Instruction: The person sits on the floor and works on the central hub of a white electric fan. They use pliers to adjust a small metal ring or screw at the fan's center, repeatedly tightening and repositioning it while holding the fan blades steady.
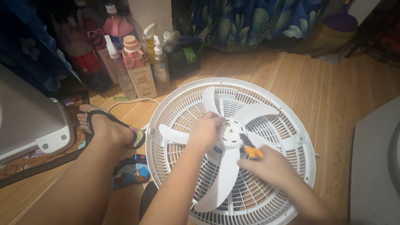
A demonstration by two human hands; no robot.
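A white electric fan lies face up on the wooden floor, its round rear grille [291, 125] showing with the white blades [225, 175] on top. My left hand [207, 131] grips the hub of the blades [231, 132] at the centre. My right hand [271, 166] holds a screwdriver with an orange and black handle [251, 149], its tip pointing at the hub. My bare left leg stretches out to the left, the foot [106, 125] in a dark flip-flop.
Several bottles and spray bottles [137, 66] stand by the wall at the back left. A white appliance [33, 125] sits at the left, a grey-white surface [375, 166] at the right. Flowered blue curtain [254, 18] hangs behind. A white cord [133, 101] runs along the floor.
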